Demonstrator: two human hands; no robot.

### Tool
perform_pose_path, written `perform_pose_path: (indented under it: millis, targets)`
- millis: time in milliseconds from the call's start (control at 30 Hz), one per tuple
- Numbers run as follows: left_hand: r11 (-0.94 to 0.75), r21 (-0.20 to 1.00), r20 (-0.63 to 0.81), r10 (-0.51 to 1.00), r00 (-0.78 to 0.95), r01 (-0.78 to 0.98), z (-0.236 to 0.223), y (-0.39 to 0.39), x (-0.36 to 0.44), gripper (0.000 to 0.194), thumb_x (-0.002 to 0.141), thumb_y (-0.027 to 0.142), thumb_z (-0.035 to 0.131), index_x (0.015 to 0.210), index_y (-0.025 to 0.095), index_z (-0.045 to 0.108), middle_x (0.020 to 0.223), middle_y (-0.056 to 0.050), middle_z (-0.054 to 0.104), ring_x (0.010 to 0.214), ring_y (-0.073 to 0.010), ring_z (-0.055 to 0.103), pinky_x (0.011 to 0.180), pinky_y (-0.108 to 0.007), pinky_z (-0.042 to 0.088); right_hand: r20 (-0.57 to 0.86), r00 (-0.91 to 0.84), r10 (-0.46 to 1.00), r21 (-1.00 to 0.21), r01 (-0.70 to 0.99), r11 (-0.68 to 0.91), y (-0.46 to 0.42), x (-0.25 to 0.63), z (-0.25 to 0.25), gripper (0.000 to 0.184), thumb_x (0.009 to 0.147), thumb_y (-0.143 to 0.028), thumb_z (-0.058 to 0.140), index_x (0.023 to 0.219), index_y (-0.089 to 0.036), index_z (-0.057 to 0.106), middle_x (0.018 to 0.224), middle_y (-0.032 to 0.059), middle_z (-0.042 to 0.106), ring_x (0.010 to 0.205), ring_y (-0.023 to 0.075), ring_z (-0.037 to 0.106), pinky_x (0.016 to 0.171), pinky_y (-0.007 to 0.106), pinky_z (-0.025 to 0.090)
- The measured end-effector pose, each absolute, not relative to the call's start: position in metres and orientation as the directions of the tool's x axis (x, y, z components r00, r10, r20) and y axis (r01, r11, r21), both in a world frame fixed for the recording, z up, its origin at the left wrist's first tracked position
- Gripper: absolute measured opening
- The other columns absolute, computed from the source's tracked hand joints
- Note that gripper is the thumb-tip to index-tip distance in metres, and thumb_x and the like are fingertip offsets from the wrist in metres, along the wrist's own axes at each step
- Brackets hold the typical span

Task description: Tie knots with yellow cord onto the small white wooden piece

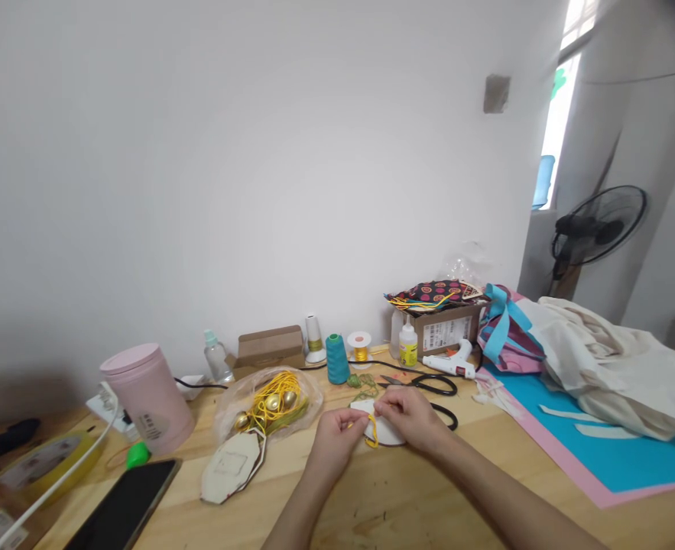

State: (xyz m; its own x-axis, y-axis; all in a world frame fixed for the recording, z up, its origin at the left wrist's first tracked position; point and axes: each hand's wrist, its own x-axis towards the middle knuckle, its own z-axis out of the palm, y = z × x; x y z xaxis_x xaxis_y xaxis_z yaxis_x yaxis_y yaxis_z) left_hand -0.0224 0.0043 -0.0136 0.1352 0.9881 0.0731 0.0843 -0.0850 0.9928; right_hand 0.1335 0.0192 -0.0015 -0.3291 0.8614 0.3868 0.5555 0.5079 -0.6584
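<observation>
Both my hands meet over a small white card piece (387, 434) lying on the wooden table (406, 496). My left hand (337, 434) is closed in a pinch on a yellow cord (372, 432) that loops down over the card. My right hand (409, 412) is closed too, its fingertips pinching the same cord at the card's top edge. Black scissors (437, 389) lie just behind my right hand.
A plastic bag of yellow cord and gold bells (271, 403) and a card cut-out (234, 466) lie to the left, with a pink cup (149, 397) and a phone (124, 508). Behind are a teal spool (337, 359), a glue bottle (408, 345), a glue gun (450, 365). Blue paper (595, 451) and cloth (606, 359) lie right.
</observation>
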Motion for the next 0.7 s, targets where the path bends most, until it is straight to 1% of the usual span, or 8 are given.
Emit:
perform_pose_path:
  millis: [67,133,267,367,433,500,567,700]
  targets:
    - [-0.119,0.986,0.100,0.983,0.152,0.119,-0.0121,0.0022,-0.0206,0.020,0.061,0.028,0.060,0.065,0.011,0.068,0.063,-0.005,0.068,0.058,-0.0171,0.057,0.056,-0.025,0.041,0.400,-0.313,0.861,-0.626,0.593,0.506,0.0174,0.1328,0.0006,0.027,0.074,-0.025,0.044,0.055,-0.015,0.061,0.055,0.0004,0.053,0.053,0.0112,0.045,0.049,0.021,0.029]
    - [-0.148,0.978,0.125,0.980,0.155,0.146,-0.0115,0.0011,-0.0196,0.020,0.062,0.028,0.058,0.064,0.011,0.068,0.062,-0.004,0.068,0.057,-0.0169,0.057,0.055,-0.024,0.041,0.379,-0.268,0.886,-0.685,0.563,0.463,0.0172,0.1315,0.0008,0.025,0.072,-0.025,0.047,0.051,-0.016,0.059,0.053,-0.0001,0.052,0.052,0.0110,0.043,0.049,0.022,0.027]
    - [-0.146,0.976,0.128,0.985,0.117,0.161,-0.0123,0.0025,-0.0207,0.021,0.062,0.029,0.059,0.064,0.011,0.068,0.062,-0.005,0.068,0.058,-0.0175,0.058,0.056,-0.025,0.042,0.171,-0.175,0.970,-0.928,0.302,0.218,0.0212,0.1303,-0.0016,0.021,0.065,-0.029,0.054,0.049,-0.016,0.056,0.049,-0.0015,0.048,0.048,0.0099,0.039,0.045,0.021,0.025]
    - [-0.136,0.979,0.122,0.988,0.097,0.155,-0.0124,0.0038,-0.0220,0.019,0.060,0.028,0.060,0.064,0.011,0.068,0.063,-0.005,0.068,0.060,-0.0183,0.058,0.059,-0.026,0.042,0.083,-0.195,0.977,-0.971,0.205,0.123,0.0222,0.1330,0.0002,0.029,0.069,-0.037,0.049,0.051,-0.015,0.053,0.040,-0.0057,0.036,0.037,0.0060,0.028,0.037,0.020,0.020]
    - [-0.142,0.978,0.128,0.987,0.099,0.151,-0.0118,0.0037,-0.0221,0.019,0.060,0.028,0.060,0.063,0.011,0.068,0.064,-0.005,0.069,0.060,-0.0185,0.058,0.059,-0.026,0.042,-0.024,-0.303,0.953,-0.999,0.027,-0.017,0.0208,0.1355,0.0033,0.030,0.073,-0.038,0.043,0.059,-0.014,0.054,0.040,-0.0092,0.025,0.034,0.0042,0.017,0.034,0.018,0.014]
    - [-0.140,0.979,0.127,0.987,0.096,0.151,-0.0110,0.0031,-0.0215,0.018,0.060,0.028,0.060,0.062,0.011,0.067,0.062,-0.005,0.068,0.058,-0.0182,0.058,0.058,-0.026,0.042,-0.132,-0.459,0.879,-0.961,-0.160,-0.227,0.0192,0.1373,0.0060,0.023,0.073,-0.032,0.042,0.069,-0.014,0.054,0.042,-0.0109,0.018,0.034,0.0040,0.009,0.032,0.017,0.008]
    - [-0.130,0.979,0.117,0.989,0.085,0.160,-0.0105,0.0026,-0.0208,0.018,0.059,0.027,0.060,0.061,0.011,0.067,0.060,-0.005,0.068,0.055,-0.0178,0.057,0.056,-0.026,0.042,-0.184,-0.566,0.803,-0.887,-0.256,-0.384,0.0182,0.1376,0.0071,0.017,0.071,-0.025,0.042,0.078,-0.014,0.053,0.043,-0.0117,0.016,0.034,0.0040,0.007,0.031,0.016,0.005]
    - [-0.129,0.977,0.123,0.991,0.042,0.170,-0.0100,0.0025,-0.0199,0.017,0.059,0.026,0.060,0.059,0.011,0.067,0.059,-0.005,0.068,0.055,-0.0176,0.057,0.056,-0.026,0.042,-0.169,-0.585,0.793,-0.856,-0.312,-0.412,0.0165,0.1334,0.0048,0.023,0.069,-0.018,0.041,0.090,-0.016,0.050,0.039,-0.0127,0.019,0.031,0.0035,0.009,0.030,0.015,0.004]
